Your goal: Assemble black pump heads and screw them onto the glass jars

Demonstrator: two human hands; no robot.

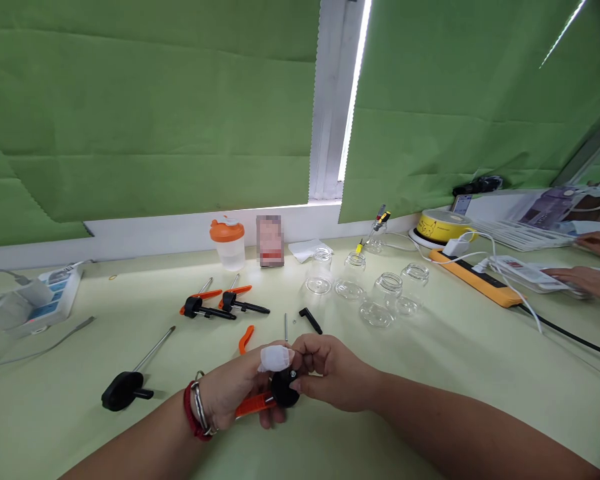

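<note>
Low in the middle of the view, my left hand (240, 380) is closed around a tool with a black round head (284, 390) and an orange handle (256, 404). A white wrapping covers a digit of that hand. My right hand (330, 370) has its fingers pinched against the same black head, where a small metal end shows. Whether the right fingers also hold something small is hidden. Just beyond lie an orange curved piece (246, 339), a thin metal rod (286, 327) and a black crank-shaped piece (311, 321).
Two black-and-orange assemblies (207, 309) lie ahead, and a black-handled screwdriver-like tool (125, 391) rests left. Several glass jars (381, 300) stand right of centre, near an orange power strip (480, 280). An orange-lidded cup (229, 250) is at the back. Another person's hands (587, 281) are far right.
</note>
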